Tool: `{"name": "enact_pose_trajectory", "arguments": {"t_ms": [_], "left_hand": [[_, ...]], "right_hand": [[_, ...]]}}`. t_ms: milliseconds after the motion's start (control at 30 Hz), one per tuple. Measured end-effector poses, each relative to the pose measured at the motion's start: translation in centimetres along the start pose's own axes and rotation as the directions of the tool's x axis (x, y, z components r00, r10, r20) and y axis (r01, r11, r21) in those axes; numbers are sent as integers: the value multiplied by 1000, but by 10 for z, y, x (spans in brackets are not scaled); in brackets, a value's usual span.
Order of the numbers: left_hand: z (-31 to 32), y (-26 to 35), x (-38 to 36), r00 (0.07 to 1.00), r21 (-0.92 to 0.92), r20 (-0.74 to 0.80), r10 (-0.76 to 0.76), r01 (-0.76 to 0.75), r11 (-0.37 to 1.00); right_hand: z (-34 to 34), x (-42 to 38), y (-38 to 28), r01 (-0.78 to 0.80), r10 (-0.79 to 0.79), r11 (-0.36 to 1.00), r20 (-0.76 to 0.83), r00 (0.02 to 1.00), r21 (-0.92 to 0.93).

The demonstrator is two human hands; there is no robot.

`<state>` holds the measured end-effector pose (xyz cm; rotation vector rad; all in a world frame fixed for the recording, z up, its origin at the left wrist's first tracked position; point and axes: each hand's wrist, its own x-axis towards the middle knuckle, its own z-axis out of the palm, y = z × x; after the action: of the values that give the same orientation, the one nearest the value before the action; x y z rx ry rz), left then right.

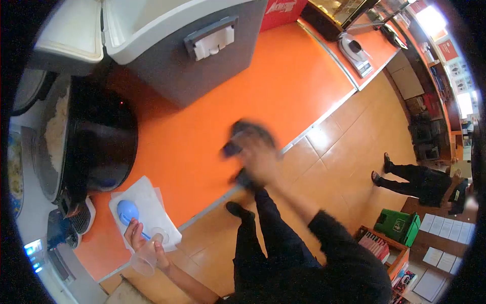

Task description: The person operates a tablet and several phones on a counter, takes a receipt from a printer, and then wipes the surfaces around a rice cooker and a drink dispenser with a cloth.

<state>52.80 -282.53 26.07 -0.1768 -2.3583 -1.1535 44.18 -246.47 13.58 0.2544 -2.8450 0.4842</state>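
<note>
My left hand [147, 243] is closed around the thin handle of a blue round-bowled scoop [127, 211] and a clear plastic cup [144, 259]. The scoop's bowl is over a stack of white paper sheets [144, 202] at the counter's edge. Farther right, my right hand [258, 157] is smeared by motion over the orange counter [197, 137]. It grips what looks like a dark cloth [251, 130], also blurred.
A large black pot [104, 137] with pale food, apparently rice, stands at left. Behind it is a grey cooler box [197, 61] with its lid raised. A scale [357, 55] sits at the counter's far end. Another person [422, 182] stands on the tiled floor at right.
</note>
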Motion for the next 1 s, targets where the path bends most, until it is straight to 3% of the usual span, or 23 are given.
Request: {"name": "enact_pose_trajectory", "arguments": {"t_ms": [33,67,100,133,167,267,300,367,433,533,600,733,833,1000], "left_hand": [[2,3,2,1000,-21,-1,9,-9,1000],[3,4,5,1000,-41,-7,22,-22,999],[6,6,7,1000,-23,-8,19,-19,1000],[9,10,7,1000,-59,-22,17,-18,998],[10,10,6,999,-98,-40,14,-17,995],[7,-1,-4,998,-122,-66,-7,-1,992],[6,-2,-7,995,-164,-93,-17,1,987],[0,3,-13,996,-131,-84,-31,19,991],[-7,7,-18,993,-140,-63,-100,91,986],[-18,5,-27,996,-146,-26,-83,78,986],[-23,5,-33,993,-123,-2,-121,120,985],[-29,8,-40,994,-107,-15,-109,107,988],[-34,5,-53,977,-97,-32,-211,207,974],[-46,2,-78,950,-113,-33,-310,304,946]], "right_hand": [[-30,13,52,49,-51,987,-12,999,-154],[-25,17,110,-23,-13,983,-193,981,-183],[-41,22,146,-96,35,966,-243,969,-242],[-5,12,252,-223,142,911,-243,960,-346],[-21,24,255,-443,344,836,-320,883,-323],[-19,38,212,-616,524,718,-332,784,-322],[-6,31,196,-560,480,723,-289,828,-404],[13,19,122,-467,375,819,-304,876,-333],[24,13,22,-423,384,856,-184,905,-296],[45,11,-97,-284,283,957,-26,959,-52],[62,27,-149,-156,156,988,21,988,9],[122,111,-203,41,-18,982,-124,992,187],[151,157,-219,106,-98,984,-65,993,144],[109,59,-210,277,-294,943,70,953,184]]}}
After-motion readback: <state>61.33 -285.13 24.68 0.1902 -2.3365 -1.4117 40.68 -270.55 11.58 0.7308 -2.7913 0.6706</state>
